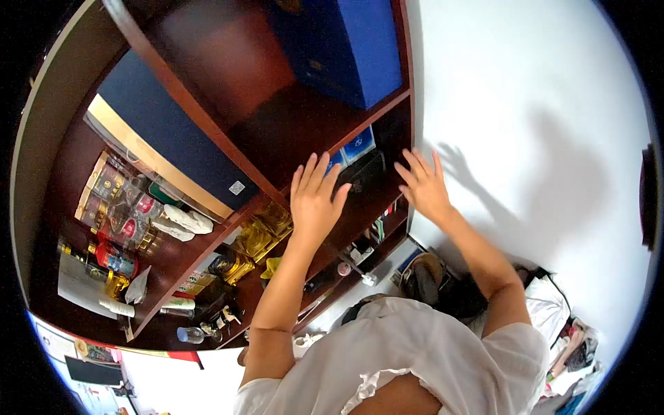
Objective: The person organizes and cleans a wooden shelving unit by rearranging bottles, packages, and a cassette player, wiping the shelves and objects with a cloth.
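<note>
My left hand (315,199) is raised in front of the dark wooden shelf unit (304,131), fingers stretched out and nothing in it. My right hand (426,185) is open too, its fingers spread near the unit's right side panel, beside the white wall. Between the two hands a shelf compartment holds a blue and white box (358,144) and a dark flat case (364,171). Part of the blue and white items is hidden behind my left fingers. I cannot tell whether either hand touches the shelf.
Above stands a large blue box (360,52). To the left are a navy panel (173,131), packaged bottles (117,197) and gold ornaments (256,238). A white plug (369,279) hangs at the lower shelves. Clothes (574,353) are piled at lower right.
</note>
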Demonstrator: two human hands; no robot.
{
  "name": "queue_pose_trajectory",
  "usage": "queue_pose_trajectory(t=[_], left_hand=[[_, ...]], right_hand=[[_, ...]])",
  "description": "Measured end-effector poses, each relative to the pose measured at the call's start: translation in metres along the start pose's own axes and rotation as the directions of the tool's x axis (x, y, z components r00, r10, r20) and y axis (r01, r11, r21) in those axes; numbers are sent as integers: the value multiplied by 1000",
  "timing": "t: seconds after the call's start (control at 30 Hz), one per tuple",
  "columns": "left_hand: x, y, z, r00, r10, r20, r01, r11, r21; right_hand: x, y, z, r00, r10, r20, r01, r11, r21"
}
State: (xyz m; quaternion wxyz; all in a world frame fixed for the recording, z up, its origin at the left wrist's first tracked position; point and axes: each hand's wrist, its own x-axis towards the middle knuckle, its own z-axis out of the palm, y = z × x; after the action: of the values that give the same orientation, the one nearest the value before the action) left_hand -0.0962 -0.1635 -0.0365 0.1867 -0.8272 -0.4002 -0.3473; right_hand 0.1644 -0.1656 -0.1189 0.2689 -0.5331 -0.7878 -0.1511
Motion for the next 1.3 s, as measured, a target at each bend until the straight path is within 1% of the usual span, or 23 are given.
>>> queue_pose_trajectory(t=[0.03,0.07,0.13,0.27,0.3,0.33,0.37,0.4,0.43,0.47,0.5,0.57,0.63,0.67,0.73,0.87,0.9,1.0,1.13,1.17,1.2,1.23,1.3], left_hand=[[-5,0,-3,999,-29,-13,29,1000,-4],[-10,-1,-6,998,-61,-24,61,998,-9],[-8,-2,-10,991,-44,-126,63,987,148],[-14,-9,-2,1000,-29,-3,28,951,309],[-16,-9,-1,999,-37,9,33,945,326],[-17,-11,3,999,-36,22,27,944,329],[-17,-8,5,998,-45,37,29,934,355],[-16,-5,5,997,-44,58,20,930,366],[-10,-1,3,998,19,63,-39,944,328],[-9,1,2,996,41,78,-71,900,431],[-7,-4,3,994,88,58,-104,894,435],[-9,-11,10,986,166,11,-153,877,455],[-16,-19,15,979,202,-37,-152,833,533],[-21,-24,17,976,211,-51,-144,804,576],[-30,-36,25,945,301,-126,-165,775,611],[-36,-46,35,920,365,-141,-168,693,701],[-34,-44,33,933,341,-117,-163,689,706],[-41,-47,41,914,369,-169,-191,758,624],[-42,-37,13,931,363,24,-276,662,697],[-41,-37,8,935,348,64,-286,635,718],[-43,-34,3,941,323,98,-289,620,729],[-44,-26,-2,954,256,158,-286,610,739],[-45,-30,-1,953,256,159,-285,594,753]], right_hand=[[-27,1,20,997,67,24,-68,997,45],[-58,5,41,985,108,133,-119,990,77],[-114,10,66,934,149,326,-188,978,92],[-228,3,99,731,100,675,-177,983,46],[-246,-5,96,663,115,740,-308,942,130],[-272,-13,91,701,100,706,-272,953,135],[-290,-16,92,532,108,840,-323,943,83],[-308,-24,89,459,126,879,-363,930,56],[-319,-31,82,433,157,888,-380,925,22],[-326,-38,75,426,198,883,-395,919,-16],[-329,-43,68,421,245,874,-419,907,-52],[-325,-52,15,437,362,823,-584,810,-46],[-368,-56,38,399,441,804,-643,759,-97],[-410,-69,76,327,452,830,-609,772,-181],[-431,-108,60,144,485,863,-737,634,-233],[-477,-181,46,-21,655,756,-814,428,-393],[-482,-201,46,-194,626,755,-832,303,-465],[-522,-284,35,-191,648,737,-879,221,-422],[-562,-382,61,-315,483,817,-909,92,-405],[-569,-406,65,-334,546,768,-932,-68,-357],[-581,-424,72,-287,542,789,-946,-31,-323],[-552,-434,26,-340,524,781,-935,-102,-339],[-587,-458,54,-400,488,776,-910,-115,-397]])
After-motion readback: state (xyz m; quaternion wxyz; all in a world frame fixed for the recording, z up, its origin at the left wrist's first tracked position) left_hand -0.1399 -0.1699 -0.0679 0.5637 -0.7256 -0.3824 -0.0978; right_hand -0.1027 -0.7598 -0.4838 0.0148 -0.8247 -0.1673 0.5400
